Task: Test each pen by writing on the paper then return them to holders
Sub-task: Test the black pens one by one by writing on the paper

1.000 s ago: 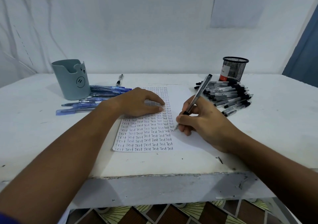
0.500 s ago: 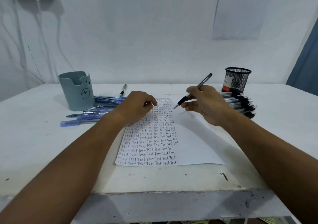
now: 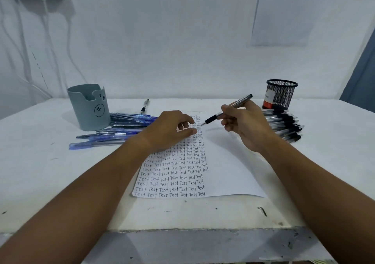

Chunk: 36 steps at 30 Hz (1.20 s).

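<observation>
Hovering pen (image 3: 227, 111) in right hand (image 3: 246, 124), above paper (image 3: 229, 168)

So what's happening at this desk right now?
A person is testing pens on a sheet of paper whose left part is filled with rows of the word "Test". The right hand holds a silver pen with its tip just above the sheet's top. The left hand rests on the paper. Blue pens lie beside the grey-green holder; black pens lie in front of the mesh holder.
</observation>
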### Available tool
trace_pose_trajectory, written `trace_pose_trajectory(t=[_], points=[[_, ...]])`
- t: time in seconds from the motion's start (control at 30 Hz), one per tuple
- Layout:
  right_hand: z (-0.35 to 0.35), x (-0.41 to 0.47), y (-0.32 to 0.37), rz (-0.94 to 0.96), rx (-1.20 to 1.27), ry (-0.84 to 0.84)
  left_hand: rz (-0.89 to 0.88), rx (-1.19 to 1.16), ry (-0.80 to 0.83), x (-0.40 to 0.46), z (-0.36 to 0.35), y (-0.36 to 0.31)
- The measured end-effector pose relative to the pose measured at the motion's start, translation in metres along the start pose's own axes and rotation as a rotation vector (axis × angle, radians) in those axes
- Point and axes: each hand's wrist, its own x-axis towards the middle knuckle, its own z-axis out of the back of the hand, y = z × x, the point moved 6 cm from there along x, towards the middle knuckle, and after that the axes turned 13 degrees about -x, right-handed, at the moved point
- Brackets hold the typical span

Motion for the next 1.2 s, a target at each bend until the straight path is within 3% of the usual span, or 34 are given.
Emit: trace_pose_trajectory(t=[0.43, 0.5, 0.6, 0.67, 0.73, 0.97, 1.2], points=[[-0.007, -0.001, -0.001, 0.007, -0.099, 0.042, -0.035, -0.068, -0.08, 0.003, -0.006, -0.013], [0.002, 0.001, 0.003, 0.07, -0.402, -0.026, 0.012, -0.075, -0.113, 0.004, 0.0, -0.008], [0.018, -0.001, 0.013, 0.215, -1.12, -0.166, 0.077, 0.025, -0.183, 0.007, 0.013, 0.004], [0.025, -0.008, 0.015, 0.201, -1.466, -0.22, 0.115, 0.156, -0.25, 0.009, 0.024, 0.015], [0.031, -0.016, 0.014, 0.127, -1.648, -0.259, 0.156, 0.267, -0.292, 0.013, 0.032, 0.028], [0.034, -0.025, 0.002, -0.231, -1.662, -0.172, 0.339, 0.604, -0.319, 0.023, 0.05, 0.063], [0.025, -0.03, -0.002, -0.258, -1.699, -0.118, 0.445, 0.67, -0.256, 0.02, 0.058, 0.075]])
